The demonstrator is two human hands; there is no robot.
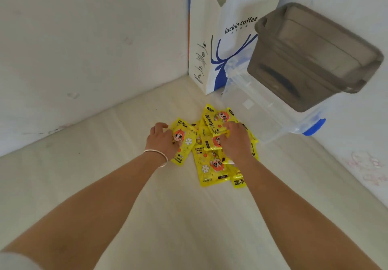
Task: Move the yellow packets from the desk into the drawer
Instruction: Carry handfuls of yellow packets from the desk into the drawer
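Note:
Several yellow packets (212, 164) with a cartoon face lie in a loose pile on the pale desk (168, 217), near its far corner. My left hand (161, 139), with a white bangle at the wrist, rests on the pile's left side, its fingers curled round the leftmost packet (182, 141). My right hand (235, 141) lies on the pile's right side, fingers bent over the top packet (214, 118) and gripping it. No drawer is in view.
A white and blue paper bag (226, 39) stands in the corner against the wall. To its right a clear plastic box (262, 110) with a blue clip carries a grey lidded box (315, 55). White walls close the desk on the left and right.

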